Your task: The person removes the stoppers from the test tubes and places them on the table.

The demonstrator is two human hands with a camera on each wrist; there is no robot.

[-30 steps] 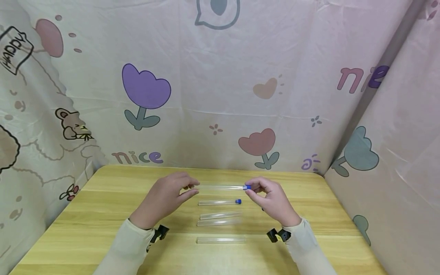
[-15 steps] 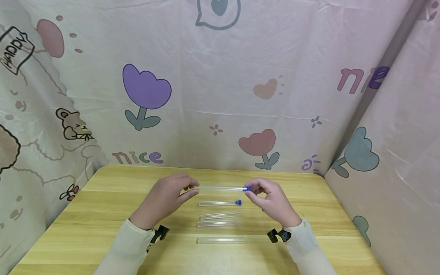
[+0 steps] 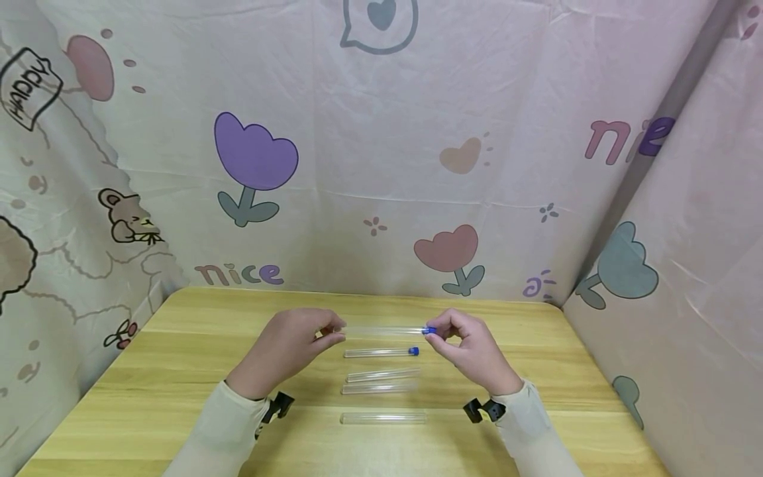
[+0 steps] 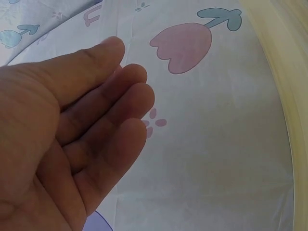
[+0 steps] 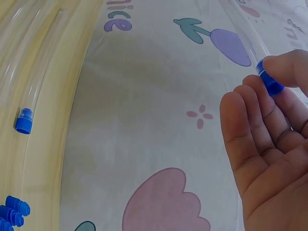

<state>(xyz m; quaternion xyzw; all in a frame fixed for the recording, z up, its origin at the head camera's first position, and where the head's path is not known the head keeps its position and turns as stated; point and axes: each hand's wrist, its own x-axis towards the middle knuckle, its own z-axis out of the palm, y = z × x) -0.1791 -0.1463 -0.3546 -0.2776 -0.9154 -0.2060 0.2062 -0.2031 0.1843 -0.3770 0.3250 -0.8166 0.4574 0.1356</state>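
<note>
A pale wooden table (image 3: 149,411) with yellowish streaked grain is seen reaching beyond both hands. Between the left hand (image 3: 285,350) and the right hand (image 3: 475,348), a clear capped tube (image 3: 377,353) is laid flat, its blue cap (image 3: 414,351) turned toward the right hand. At wrist level, a slightly slanted tube (image 3: 383,375) and a straighter tube (image 3: 379,389) are set close together, uncapped. Nearer the person than either hand, an uncapped tube (image 3: 383,418) is placed. Loose caps (image 5: 11,215), also blue, are clustered by the right hand.

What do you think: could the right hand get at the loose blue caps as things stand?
Probably not: the right hand pinches a tube by its blue cap, though the loose caps look uncovered.
</note>
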